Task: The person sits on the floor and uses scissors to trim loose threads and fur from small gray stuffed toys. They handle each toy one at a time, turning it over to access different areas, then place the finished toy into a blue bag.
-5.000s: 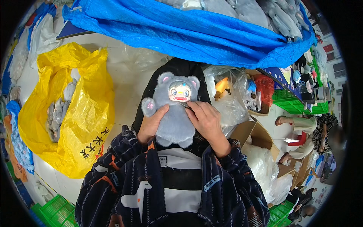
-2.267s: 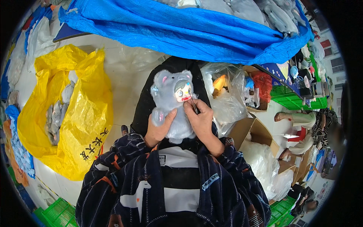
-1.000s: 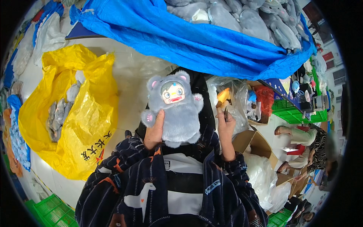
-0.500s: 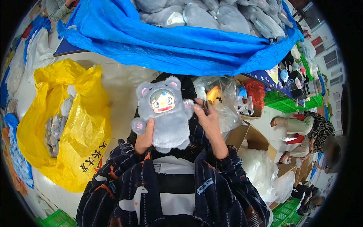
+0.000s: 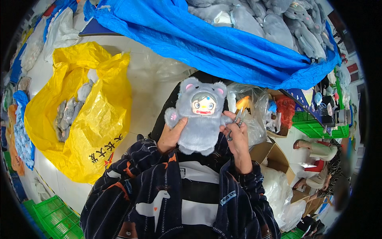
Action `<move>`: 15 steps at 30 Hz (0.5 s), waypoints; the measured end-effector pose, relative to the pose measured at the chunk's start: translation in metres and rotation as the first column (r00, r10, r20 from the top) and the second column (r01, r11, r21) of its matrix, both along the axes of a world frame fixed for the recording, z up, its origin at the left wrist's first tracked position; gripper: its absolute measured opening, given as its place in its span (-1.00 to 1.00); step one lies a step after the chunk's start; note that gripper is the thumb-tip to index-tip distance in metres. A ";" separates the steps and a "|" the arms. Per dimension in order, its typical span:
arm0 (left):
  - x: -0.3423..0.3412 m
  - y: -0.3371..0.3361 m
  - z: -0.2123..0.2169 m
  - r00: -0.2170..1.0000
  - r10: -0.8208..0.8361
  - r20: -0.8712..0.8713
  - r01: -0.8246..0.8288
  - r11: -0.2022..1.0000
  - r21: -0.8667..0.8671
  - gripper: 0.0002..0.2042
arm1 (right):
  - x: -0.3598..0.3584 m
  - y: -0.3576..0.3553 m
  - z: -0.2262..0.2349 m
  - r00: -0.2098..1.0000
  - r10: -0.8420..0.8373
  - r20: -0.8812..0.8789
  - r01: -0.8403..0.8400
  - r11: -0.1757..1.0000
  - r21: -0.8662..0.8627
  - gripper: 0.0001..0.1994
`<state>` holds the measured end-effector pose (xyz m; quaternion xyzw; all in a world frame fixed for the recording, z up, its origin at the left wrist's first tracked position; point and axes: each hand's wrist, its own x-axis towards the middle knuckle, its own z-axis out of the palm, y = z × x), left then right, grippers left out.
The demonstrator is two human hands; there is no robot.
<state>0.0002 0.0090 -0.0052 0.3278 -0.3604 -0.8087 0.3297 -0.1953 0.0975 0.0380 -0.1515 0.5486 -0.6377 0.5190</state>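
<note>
A grey plush doll (image 5: pixel 201 129) with round bear ears, pink paw pads and a painted face lies upright above my lap, face toward me. My left hand (image 5: pixel 172 135) grips its side below the raised paw, thumb on the fur. At the doll's other side, my right hand (image 5: pixel 236 137) has a small pair of scissors (image 5: pixel 237 119) in its curled fingers, the blades pointing away from me. The thumb and fingertips of that hand also touch the doll's paw on that side.
A yellow sack (image 5: pixel 99 131) with grey plush pieces stands at left. Ahead, a blue tarp (image 5: pixel 191 47) holds piled grey plush toys (image 5: pixel 278 30). To the right are clear plastic bags (image 5: pixel 254 107), a cardboard box (image 5: pixel 274 157) and green crates (image 5: pixel 306 129). Another person (image 5: pixel 324 175) sits at far right.
The view has shifted, so the doll and both hands appear further right. The scissors now show plainly in my right hand, blades up beside the doll's paw. My left hand still grips the doll.
</note>
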 end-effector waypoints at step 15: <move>-0.001 -0.001 -0.009 0.989 0.070 0.131 -0.049 0.986 -0.162 -0.62 | 0.028 0.000 -0.026 0.961 0.098 -0.257 -0.096 0.995 0.021 -0.67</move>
